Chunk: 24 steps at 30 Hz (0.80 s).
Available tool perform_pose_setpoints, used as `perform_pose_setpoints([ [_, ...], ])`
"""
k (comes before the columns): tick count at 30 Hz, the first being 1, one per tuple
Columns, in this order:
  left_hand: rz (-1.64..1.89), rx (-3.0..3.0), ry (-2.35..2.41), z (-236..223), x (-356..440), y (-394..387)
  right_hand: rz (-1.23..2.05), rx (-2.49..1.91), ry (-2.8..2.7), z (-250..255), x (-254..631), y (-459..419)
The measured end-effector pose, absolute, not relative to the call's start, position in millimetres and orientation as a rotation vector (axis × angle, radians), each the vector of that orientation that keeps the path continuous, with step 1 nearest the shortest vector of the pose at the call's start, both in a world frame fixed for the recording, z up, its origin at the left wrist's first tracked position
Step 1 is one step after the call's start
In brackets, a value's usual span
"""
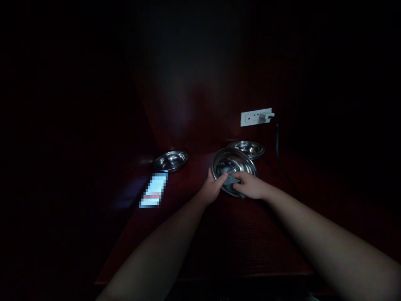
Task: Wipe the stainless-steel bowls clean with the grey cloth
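Gripping the steel bowl (240, 158) at its lower-left rim, my left hand (210, 190) has its thumb over the edge and its other fingers mostly hidden behind the wall. My right hand (250, 185) is clamped on a dark cloth (232, 184), fingers pinched together, at the near side of the same bowl. The cloth lies against the inner wall and drapes over the near rim, just beside my left thumb.

The bowl sits a little right of the frame's centre, tipped so that its mouth faces up and toward me. Being round, it has no long axis of its own; most of its hollow lies beyond my fingers, toward the top of the frame. Both hands are at it, the left on the rim and the right nearer the cloth. Whether its base touches the table (225, 238) I cannot tell.

Just behind it, right of centre, lie what look like stacked bowls (250, 149). Left of centre stands another bowl (171, 161), with a lit phone (153, 191) just below it. Farther out, at upper right, a white socket (250, 118) holds a plug (270, 116), with a dark cable (277, 144) hanging down.
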<state>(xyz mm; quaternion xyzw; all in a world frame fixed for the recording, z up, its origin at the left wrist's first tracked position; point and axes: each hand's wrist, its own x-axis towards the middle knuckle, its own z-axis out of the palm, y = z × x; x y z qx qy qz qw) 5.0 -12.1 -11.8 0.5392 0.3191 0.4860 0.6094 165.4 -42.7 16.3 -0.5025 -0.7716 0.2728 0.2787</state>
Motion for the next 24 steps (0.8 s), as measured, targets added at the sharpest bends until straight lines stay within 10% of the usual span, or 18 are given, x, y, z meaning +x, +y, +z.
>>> perform_pose_setpoints([
  [24,1.126,1.228,0.717,-12.1,5.2,-12.1,0.687,-1.340,-2.079,15.4,165.8,-41.8],
])
